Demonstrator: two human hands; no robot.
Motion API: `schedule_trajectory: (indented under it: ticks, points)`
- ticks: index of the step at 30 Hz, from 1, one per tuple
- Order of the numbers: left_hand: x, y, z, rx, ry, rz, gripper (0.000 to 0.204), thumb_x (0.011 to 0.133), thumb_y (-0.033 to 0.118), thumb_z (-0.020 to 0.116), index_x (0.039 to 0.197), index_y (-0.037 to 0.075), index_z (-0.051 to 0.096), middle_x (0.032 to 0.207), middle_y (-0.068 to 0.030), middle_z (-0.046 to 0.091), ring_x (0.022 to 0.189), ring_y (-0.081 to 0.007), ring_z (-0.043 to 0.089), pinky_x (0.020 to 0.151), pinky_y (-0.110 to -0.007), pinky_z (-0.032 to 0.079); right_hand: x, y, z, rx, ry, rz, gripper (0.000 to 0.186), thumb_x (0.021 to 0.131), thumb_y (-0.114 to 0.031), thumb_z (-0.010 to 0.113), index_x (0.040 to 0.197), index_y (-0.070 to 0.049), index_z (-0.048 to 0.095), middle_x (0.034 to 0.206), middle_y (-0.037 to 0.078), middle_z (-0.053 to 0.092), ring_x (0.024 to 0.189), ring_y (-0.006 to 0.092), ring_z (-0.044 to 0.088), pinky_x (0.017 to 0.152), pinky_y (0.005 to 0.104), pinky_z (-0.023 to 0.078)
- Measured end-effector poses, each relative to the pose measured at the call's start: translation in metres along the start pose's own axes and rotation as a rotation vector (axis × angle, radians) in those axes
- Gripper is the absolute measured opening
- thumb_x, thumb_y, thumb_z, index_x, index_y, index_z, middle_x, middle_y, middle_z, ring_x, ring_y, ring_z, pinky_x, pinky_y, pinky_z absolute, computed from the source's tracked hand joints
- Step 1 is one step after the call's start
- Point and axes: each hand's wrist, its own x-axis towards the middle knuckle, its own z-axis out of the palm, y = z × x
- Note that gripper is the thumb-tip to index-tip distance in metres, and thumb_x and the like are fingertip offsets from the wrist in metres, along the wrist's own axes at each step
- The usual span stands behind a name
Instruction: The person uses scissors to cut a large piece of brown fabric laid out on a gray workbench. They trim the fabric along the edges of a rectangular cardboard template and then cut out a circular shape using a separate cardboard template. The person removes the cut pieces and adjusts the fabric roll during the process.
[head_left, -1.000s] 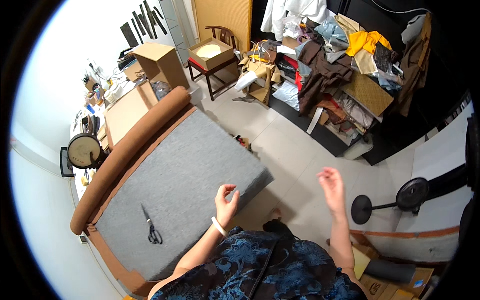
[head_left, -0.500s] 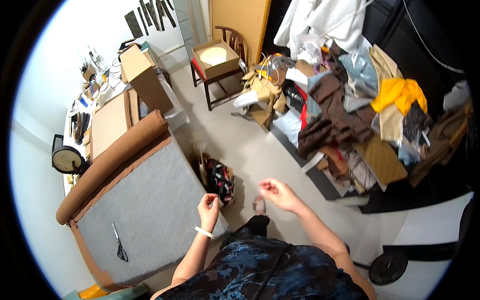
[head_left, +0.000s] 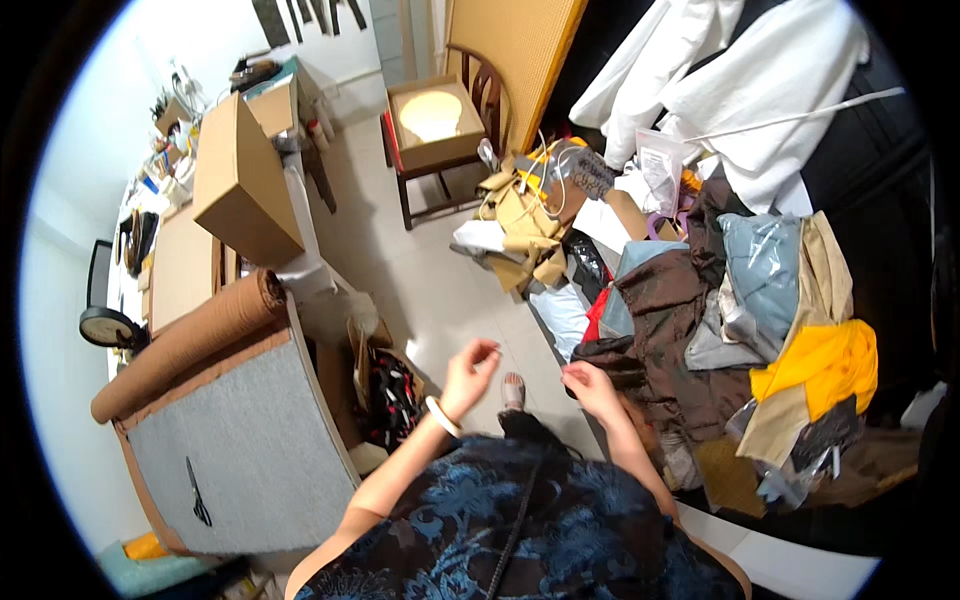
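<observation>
My left hand (head_left: 470,380), with a white bangle (head_left: 443,416) on its wrist, is raised in front of my body with its fingers curled and drawn together. My right hand (head_left: 592,388) is level with it, a short gap away, its thumb and fingertips pinched. Whatever lies in either pinch, if anything, is too small to make out. Below them are the floor and my sandalled foot (head_left: 513,391). The right hand appears nearest the dark brown garment (head_left: 660,305) on the heap of clothes but seems apart from it.
On the left, a grey-topped table (head_left: 250,440) bears scissors (head_left: 197,494) and a roll of brown material (head_left: 190,340). A tall cardboard box (head_left: 250,190) stands beyond. Ahead, a wooden chair (head_left: 450,200) holds a shallow open box (head_left: 405,140). Yellow cloth (head_left: 825,375) lies at right.
My view has shifted forward and to the right, so the clothes heap looks closer. Both hands have stayed raised and curled; the right hand is now a little nearer the heap.
</observation>
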Motion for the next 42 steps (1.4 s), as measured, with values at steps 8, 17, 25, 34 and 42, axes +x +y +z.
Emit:
schedule_trajectory:
  ticks: [8,17,25,34,42]
  points:
    - [0.084,-0.013,-0.048,-0.296,0.435,-0.21,0.011,0.093,0.005,0.058,0.102,-0.002,0.059,0.091,-0.0077,0.067,0.086,-0.0146,0.064,0.082,-0.028,0.051,0.184,-0.123,0.024,-0.178,-0.398,-0.133,0.032,0.089,-0.024,0.066,0.108,0.001,0.063,0.093,0.01,0.069,0.086,0.017,0.066,0.079,0.0302,0.052]
    - [0.229,-0.051,-0.137,-0.403,0.583,-0.367,0.012,0.093,0.004,0.055,0.102,-0.003,0.057,0.088,-0.0113,0.068,0.079,-0.0143,0.064,0.076,-0.027,0.053,0.405,-0.174,0.09,-0.326,-0.557,-0.119,0.037,0.087,-0.027,0.066,0.111,0.001,0.062,0.096,0.013,0.07,0.091,0.0214,0.067,0.083,0.0335,0.052]
    - [0.433,-0.061,-0.267,-0.179,0.416,-0.373,0.014,0.095,0.006,0.054,0.108,0.0,0.056,0.092,-0.0084,0.066,0.078,-0.012,0.06,0.077,-0.027,0.05,0.586,-0.212,0.135,-0.336,-0.411,-0.076,0.034,0.085,-0.028,0.066,0.108,-0.002,0.064,0.099,0.012,0.07,0.095,0.0239,0.067,0.084,0.0346,0.051]
    - [0.666,-0.14,-0.327,0.145,0.356,-0.587,0.033,0.09,0.015,0.059,0.119,-0.001,0.055,0.086,-0.0029,0.061,0.073,-0.0107,0.055,0.062,-0.026,0.045,0.836,-0.223,0.163,-0.429,-0.23,0.003,0.034,0.085,-0.03,0.067,0.107,-0.004,0.065,0.101,0.013,0.07,0.097,0.0258,0.066,0.088,0.0365,0.05]
    - [0.837,-0.233,-0.346,0.237,0.33,-0.942,0.079,0.078,0.033,0.068,0.142,0.0,0.037,0.125,-0.0278,0.058,0.121,-0.0351,0.055,0.103,-0.036,0.041,1.013,-0.21,0.231,-0.873,-0.26,0.17,0.102,0.069,-0.055,0.075,0.149,-0.017,0.026,0.157,0.018,0.01,0.144,0.0399,0.009,0.108,0.0668,0.022]
